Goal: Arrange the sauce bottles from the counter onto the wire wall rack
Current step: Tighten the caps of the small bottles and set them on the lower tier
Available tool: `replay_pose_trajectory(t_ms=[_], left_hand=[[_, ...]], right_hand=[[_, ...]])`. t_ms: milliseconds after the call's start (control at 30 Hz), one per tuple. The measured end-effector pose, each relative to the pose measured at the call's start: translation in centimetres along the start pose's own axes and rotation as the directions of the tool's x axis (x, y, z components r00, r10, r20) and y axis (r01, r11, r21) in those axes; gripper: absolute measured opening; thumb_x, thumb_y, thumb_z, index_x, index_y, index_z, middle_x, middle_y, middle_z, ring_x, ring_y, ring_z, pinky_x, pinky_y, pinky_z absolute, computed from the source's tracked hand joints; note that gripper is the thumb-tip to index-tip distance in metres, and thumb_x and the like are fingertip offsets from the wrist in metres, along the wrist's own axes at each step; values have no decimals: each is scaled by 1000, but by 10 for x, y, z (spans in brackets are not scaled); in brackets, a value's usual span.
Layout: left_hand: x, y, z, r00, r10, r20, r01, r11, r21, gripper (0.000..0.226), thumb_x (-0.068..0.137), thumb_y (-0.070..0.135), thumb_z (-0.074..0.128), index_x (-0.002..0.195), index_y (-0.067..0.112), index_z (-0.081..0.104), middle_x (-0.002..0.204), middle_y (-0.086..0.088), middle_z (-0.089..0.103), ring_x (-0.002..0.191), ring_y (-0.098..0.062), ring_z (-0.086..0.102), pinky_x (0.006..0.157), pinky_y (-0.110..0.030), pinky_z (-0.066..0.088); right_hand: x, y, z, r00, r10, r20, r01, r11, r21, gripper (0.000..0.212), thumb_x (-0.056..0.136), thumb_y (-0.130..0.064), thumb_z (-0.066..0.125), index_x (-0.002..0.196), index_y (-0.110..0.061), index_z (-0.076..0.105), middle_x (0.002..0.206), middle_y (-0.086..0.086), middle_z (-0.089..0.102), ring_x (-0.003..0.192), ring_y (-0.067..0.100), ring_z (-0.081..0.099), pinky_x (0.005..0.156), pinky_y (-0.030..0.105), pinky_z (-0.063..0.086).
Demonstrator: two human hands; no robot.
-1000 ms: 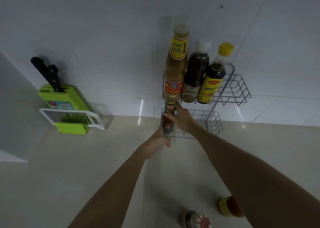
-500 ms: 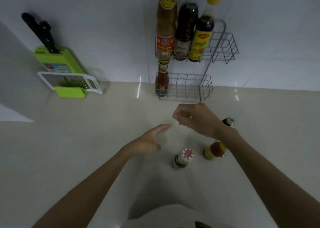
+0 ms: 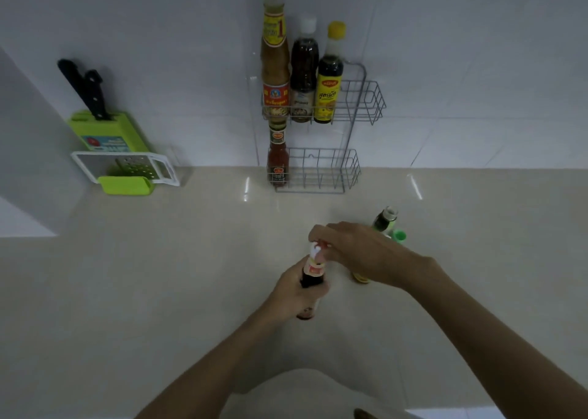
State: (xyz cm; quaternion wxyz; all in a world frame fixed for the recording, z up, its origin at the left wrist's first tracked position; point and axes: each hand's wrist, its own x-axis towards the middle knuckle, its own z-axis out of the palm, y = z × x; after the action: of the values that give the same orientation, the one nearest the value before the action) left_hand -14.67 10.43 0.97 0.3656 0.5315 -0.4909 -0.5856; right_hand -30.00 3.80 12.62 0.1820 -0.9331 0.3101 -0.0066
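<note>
A two-tier wire wall rack (image 3: pixel 369 100) hangs on the tiled wall. Its upper tier holds three tall bottles: an orange-brown sauce (image 3: pixel 275 68), a dark one with a white cap (image 3: pixel 304 68) and a dark one with a yellow cap (image 3: pixel 329 75). A small red sauce bottle (image 3: pixel 278 159) stands at the left of the lower tier. On the counter, my left hand (image 3: pixel 292 294) grips the body of a dark bottle with a red-and-white cap (image 3: pixel 313 270). My right hand (image 3: pixel 359 253) pinches its cap. Behind my right hand stand a green bottle (image 3: pixel 385 218), a green cap (image 3: pixel 399 236) and a yellow-based bottle (image 3: pixel 361 278), mostly hidden.
A green knife block with black-handled knives (image 3: pixel 101 126) and a white-framed grater (image 3: pixel 127 167) stand at the back left against the wall. The beige counter (image 3: pixel 159 275) stretches wide in front. A white ledge (image 3: pixel 19 215) juts in at the far left.
Both hands left the red bottle standing in the lower tier and came back down to the counter. They now hold the dark bottle with the red-and-white cap.
</note>
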Motion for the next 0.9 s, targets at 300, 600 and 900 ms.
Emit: replay_pose_trajectory(t_ms=[300,600,900], left_hand=[[-12,84,-22,997,39,70,-48,990,132,21,55,20,62,62,1,56,57,-19,58,53,-27,56,58,-35,44],[-25,105,-37,899,-65,434,21,994,106,13,60,3,58,69,-6,57,62,-18,58,52,-25,56,58,-26,46],[-7,102,-10,915,152,-373,114,790,602,21,70,38,66,68,22,52,64,4,63,63,-19,61,55,-27,41]], right_hand=[[13,-1,-46,959,-24,-281,-64,952,-299,50,93,-63,12,77,-23,37,50,-4,40,43,18,40,47,30,41],[5,-4,-41,857,-357,-371,226,908,-352,36,100,-37,21,75,-20,40,54,-7,37,43,13,27,39,25,28],[39,-14,-32,842,511,-172,-377,787,489,32,94,-34,51,86,-3,54,83,9,59,74,23,53,59,30,39]])
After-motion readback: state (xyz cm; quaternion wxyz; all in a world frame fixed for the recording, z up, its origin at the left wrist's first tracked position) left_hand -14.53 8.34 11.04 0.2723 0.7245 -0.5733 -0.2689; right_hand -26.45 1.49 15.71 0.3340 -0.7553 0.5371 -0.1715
